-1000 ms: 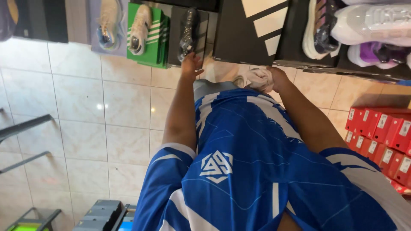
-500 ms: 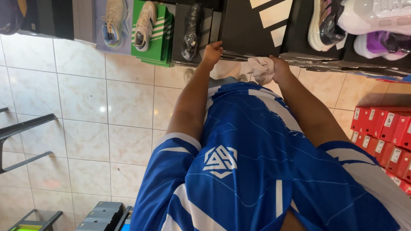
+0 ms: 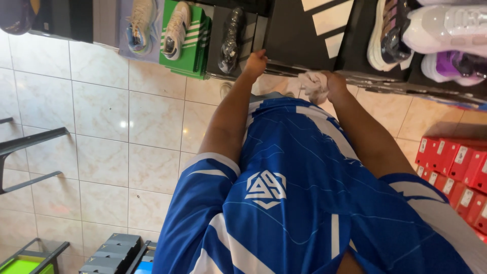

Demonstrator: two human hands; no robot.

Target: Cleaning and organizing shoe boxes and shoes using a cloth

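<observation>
I look straight down my blue and white jersey at a shelf of shoes. My left hand (image 3: 255,62) reaches out and rests its fingers on the edge of a black shoe box (image 3: 299,35), beside a dark shoe (image 3: 232,38). My right hand (image 3: 335,83) is closed around a crumpled white cloth (image 3: 313,83), held near the front edge of the black shelf (image 3: 375,81).
A green shoe box (image 3: 190,45) carries pale sneakers (image 3: 175,30). White and purple sneakers (image 3: 451,35) stand at the top right. Red shoe boxes (image 3: 456,167) are stacked on the tiled floor (image 3: 101,127) at the right. Dark boxes (image 3: 109,251) lie at the bottom left.
My left hand has moved right, from the dark shoe to the black box's edge. My right hand with the cloth has stayed at the shelf edge.
</observation>
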